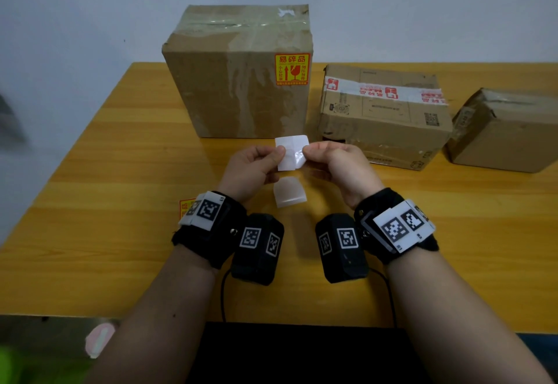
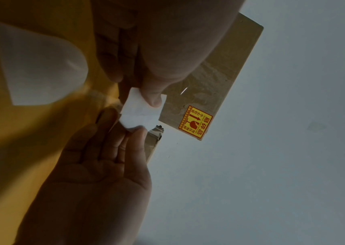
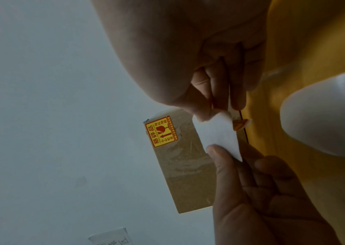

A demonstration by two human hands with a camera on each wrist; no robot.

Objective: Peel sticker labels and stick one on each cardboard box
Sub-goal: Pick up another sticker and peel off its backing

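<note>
Both hands hold one white label sheet (image 1: 291, 152) (image 2: 140, 111) (image 3: 217, 136) above the table, its blank back facing me. My left hand (image 1: 279, 154) (image 2: 149, 97) pinches its left edge between thumb and fingers. My right hand (image 1: 306, 151) (image 3: 206, 115) pinches its right edge, where a yellow sticker corner (image 3: 239, 124) curls off the sheet. The tall cardboard box (image 1: 229, 88) behind carries a yellow-red fragile sticker (image 1: 292, 69) (image 2: 196, 126) (image 3: 161, 131). A low taped box (image 1: 383, 115) and a third box (image 1: 504, 130) stand to the right; I see no such sticker on them.
A loose, curled backing sheet (image 1: 289, 192) (image 2: 37, 66) (image 3: 322, 122) lies on the yellow wooden table (image 1: 120, 202) below the hands. Another yellow-red sticker (image 1: 184, 206) peeks out beside the left wrist. A white wall stands behind the boxes.
</note>
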